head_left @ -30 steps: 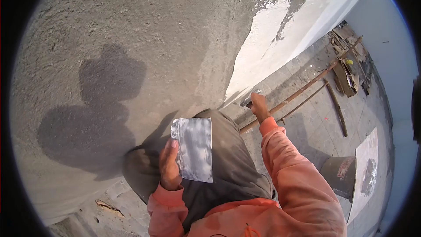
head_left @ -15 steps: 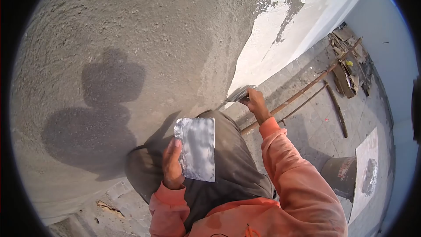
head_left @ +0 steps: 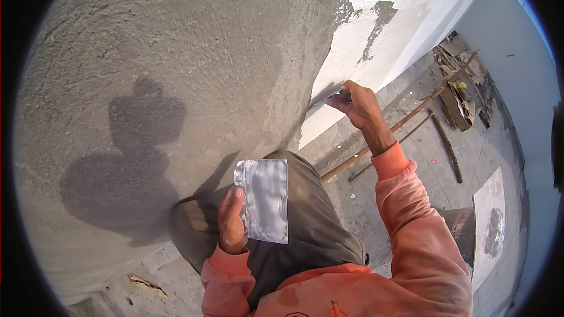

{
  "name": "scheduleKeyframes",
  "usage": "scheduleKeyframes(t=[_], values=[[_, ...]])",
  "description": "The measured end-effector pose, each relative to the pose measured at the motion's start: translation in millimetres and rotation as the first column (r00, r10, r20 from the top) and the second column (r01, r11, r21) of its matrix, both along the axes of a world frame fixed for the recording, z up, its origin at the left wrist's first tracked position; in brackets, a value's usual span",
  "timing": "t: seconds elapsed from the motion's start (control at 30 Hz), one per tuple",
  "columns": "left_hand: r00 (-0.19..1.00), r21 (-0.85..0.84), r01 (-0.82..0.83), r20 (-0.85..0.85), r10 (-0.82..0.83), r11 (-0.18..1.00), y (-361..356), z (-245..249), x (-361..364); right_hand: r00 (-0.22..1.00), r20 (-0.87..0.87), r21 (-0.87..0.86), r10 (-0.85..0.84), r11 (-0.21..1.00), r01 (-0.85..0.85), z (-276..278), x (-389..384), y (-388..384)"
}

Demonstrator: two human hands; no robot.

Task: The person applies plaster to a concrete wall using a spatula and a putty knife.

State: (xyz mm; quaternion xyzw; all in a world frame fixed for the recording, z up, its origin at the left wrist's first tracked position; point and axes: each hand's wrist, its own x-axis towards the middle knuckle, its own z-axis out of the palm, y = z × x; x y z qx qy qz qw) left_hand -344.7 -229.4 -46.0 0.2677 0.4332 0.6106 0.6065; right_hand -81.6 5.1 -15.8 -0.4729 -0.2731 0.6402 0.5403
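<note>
My left hand [head_left: 232, 223] is closed on the edge of a rectangular metal putty blade [head_left: 266, 201] smeared with white, held above my lap. Up at the wall, my right hand [head_left: 361, 107] grips a thin putty knife [head_left: 324, 99]; fingers partly cover it. Its blade lies against the wall where white putty [head_left: 355, 41] meets bare grey plaster [head_left: 235, 53]. An irregular grey patch [head_left: 382, 20] shows within the white area above that hand.
A bucket [head_left: 459, 229] stands at lower right, beside a pale board [head_left: 489, 229] with a grey smear. Wooden poles [head_left: 405, 120] lie across the tiled floor, near cardboard scraps [head_left: 457, 105]. My bent knee [head_left: 305, 194] is close to the wall.
My right hand has moved up along the wall with the putty knife, from near the wall's base onto the white edge. My left hand and its blade stay almost in place.
</note>
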Motion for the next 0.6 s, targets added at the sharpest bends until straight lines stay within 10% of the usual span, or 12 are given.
scheduleKeyframes(t=[0.37, 0.6], values=[[1.0, -0.002, -0.027, 0.01, 0.027, 1.0, 0.5, 1.1, 3.3, 0.998, 0.036, 0.207, 0.052, 0.977, -0.058, 100.9, 21.6, -17.4], [0.999, -0.032, -0.055, 0.0, 0.055, 0.998, 1.6, 5.4, 5.8, 0.989, -0.066, 0.098, -0.134, 0.985, 0.14, -1.6, 91.8, -21.1]])
